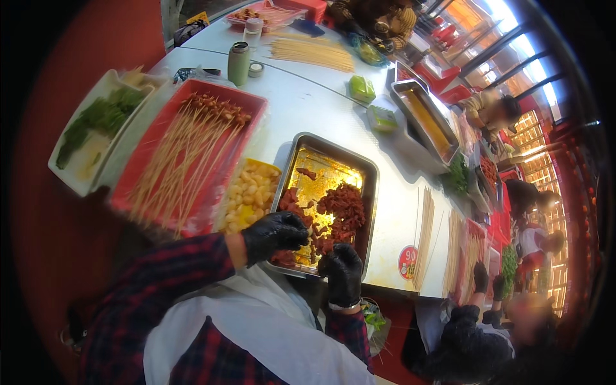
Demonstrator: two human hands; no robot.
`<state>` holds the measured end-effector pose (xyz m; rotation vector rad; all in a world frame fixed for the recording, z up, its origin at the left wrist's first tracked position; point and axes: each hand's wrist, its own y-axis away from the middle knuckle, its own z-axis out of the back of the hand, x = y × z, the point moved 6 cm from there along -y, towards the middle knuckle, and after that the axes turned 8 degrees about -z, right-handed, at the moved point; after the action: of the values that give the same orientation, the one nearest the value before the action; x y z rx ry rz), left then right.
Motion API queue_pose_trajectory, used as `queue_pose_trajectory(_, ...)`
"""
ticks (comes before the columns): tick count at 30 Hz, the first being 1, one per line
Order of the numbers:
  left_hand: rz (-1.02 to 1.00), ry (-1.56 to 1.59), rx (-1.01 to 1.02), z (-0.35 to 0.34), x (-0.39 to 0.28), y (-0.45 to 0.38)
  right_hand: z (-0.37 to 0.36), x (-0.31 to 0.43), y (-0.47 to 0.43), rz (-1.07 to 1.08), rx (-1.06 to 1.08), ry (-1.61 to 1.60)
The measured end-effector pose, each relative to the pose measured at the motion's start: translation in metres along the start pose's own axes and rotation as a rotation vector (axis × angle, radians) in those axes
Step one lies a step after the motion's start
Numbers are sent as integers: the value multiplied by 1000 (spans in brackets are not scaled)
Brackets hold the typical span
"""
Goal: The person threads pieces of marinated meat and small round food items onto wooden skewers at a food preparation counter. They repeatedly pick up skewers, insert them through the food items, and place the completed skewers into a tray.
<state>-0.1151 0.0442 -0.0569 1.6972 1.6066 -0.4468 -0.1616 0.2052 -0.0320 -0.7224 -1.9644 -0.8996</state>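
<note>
My left hand [278, 237], in a black glove, is over the near left part of a steel tray [373, 192], fingertips pinched around a small pale piece. My right hand [342, 270], also black-gloved, is at the tray's near edge with its fingers curled by the meat; whether it holds something is hidden. In the tray lie red marinated meat pieces [342, 211] in orange oil. A yellow container of pale peeled cloves, perhaps garlic [250, 195], stands against the tray's left side. Farther left, a plastic-lined red tray [257, 108] holds many skewers [166, 163] with meat at their far ends.
A white tray of green herbs [98, 115] is at far left. Beyond are a green flask [238, 65], bare bamboo skewers [313, 53] and green packets [362, 89]. More skewers [424, 236] lie at right. A co-worker's gloved hands [488, 279] are at lower right; other people are farther off.
</note>
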Motion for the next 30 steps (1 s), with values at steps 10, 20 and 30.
queue_pose_trajectory(10,-233,-177,103,-14,5,-2,-15,-2,0,77,-86,346)
queue_pose_trajectory(20,-207,-263,110,-22,2,5,-18,16,4,426,-301,814)
queue_pose_trajectory(30,-5,46,85,-7,22,0,-34,28,12,380,-306,919)
